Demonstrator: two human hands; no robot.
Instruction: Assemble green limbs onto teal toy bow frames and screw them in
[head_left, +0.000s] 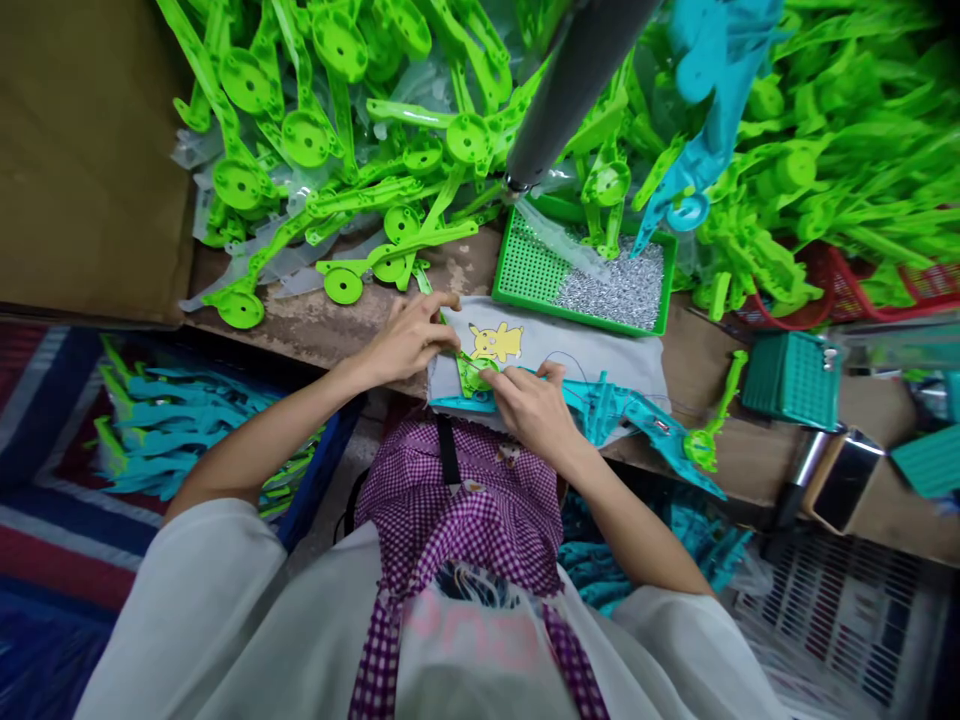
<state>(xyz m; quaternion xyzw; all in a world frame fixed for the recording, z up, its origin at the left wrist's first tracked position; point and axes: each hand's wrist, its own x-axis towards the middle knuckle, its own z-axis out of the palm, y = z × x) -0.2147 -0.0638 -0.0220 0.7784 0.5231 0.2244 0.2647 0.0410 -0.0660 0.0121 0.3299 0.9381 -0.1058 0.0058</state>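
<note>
Green plastic piece between both hands, above grey cloth

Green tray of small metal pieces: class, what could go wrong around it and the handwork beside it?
The green tray touches the grey cloth; a tug on the cloth might jolt it and spill the metal pieces.

Heaped green parts crowd the tray and might slide in.

A thin dark strand loops by the right hand and could snag.
</note>
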